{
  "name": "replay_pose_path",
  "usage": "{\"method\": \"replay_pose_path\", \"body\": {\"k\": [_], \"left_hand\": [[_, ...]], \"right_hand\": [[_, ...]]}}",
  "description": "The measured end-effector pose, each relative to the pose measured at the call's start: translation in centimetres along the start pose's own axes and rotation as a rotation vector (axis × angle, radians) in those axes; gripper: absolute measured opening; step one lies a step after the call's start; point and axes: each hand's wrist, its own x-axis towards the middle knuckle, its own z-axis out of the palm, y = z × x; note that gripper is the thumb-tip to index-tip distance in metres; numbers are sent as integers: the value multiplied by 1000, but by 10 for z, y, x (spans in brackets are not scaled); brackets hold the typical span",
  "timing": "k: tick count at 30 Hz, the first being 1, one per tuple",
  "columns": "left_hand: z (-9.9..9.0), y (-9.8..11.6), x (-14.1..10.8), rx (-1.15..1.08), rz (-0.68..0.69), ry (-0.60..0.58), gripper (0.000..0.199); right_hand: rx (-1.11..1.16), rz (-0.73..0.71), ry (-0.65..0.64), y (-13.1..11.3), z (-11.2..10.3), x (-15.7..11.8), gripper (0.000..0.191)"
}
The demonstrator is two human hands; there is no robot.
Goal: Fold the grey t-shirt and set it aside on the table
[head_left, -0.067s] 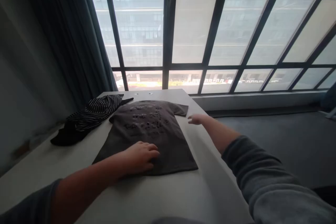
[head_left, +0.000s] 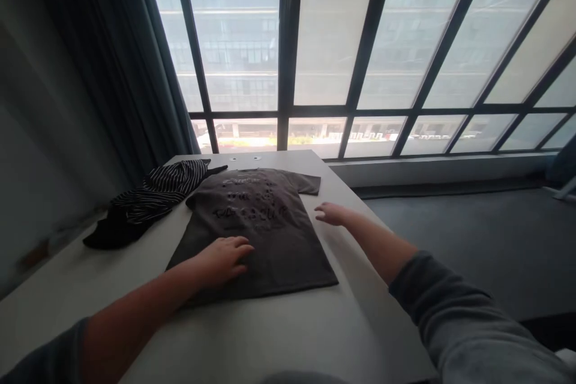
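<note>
A grey printed T-shirt is lying spread on a white table, the left hand reaching over its lower half, contact unclear, the right hand hovering alongside. Both are gripping nothing, fingers loose; careless dragging could be rucking the shirt.

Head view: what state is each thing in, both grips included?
Gray shirt, spread out, printed side up.
Striped clothing, bunched.
Curtain, gathered to one side.
Window, open or shut unclear.
Left grip, open, over the shirt; contact unclear.
Right grip, open, beside the shirt, over the table.
</note>
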Motion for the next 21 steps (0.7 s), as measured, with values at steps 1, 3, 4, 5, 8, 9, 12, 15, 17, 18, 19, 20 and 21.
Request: {"method": "replay_pose_path", "body": {"k": [1,3,4,5,8,9,12,15,17,18,19,20,21], "left_hand": [[11,-24,-9,-4,-108,22,59],[33,-66,-38,-60,-211,71,70],[44,-83,-57,-101,-216,86,71],[54,-97,-76,-133,-211,88,71],[85,-121,-125,-161,-229,124,59],[94,-124,-135,-157,-236,150,52],[113,-123,-148,-131,-257,267,41],[118,-113,-140,-120,-281,357,41],[113,-104,-131,-138,-291,366,40],[109,-99,-127,-154,-290,357,39],[105,-93,-124,-174,-287,340,38],[102,-87,-121,-196,-283,317,38],[98,-81,-120,-218,-278,287,38]], "right_hand": [[24,-33,1,-8,19,-13,46],[156,-175,73,-20,53,-43,48],[226,-265,89,-25,68,-61,49],[272,-325,96,-28,82,-78,50],[335,-388,40,-30,112,-119,61],[345,-391,36,-30,119,-127,63],[348,-397,112,-32,132,-134,55],[298,-433,216,-34,135,-127,41],[276,-476,233,-33,130,-124,38],[272,-491,220,-30,127,-124,39],[269,-496,196,-27,121,-125,39],[264,-489,165,-23,115,-128,40],[257,-470,131,-18,109,-133,40]]}}
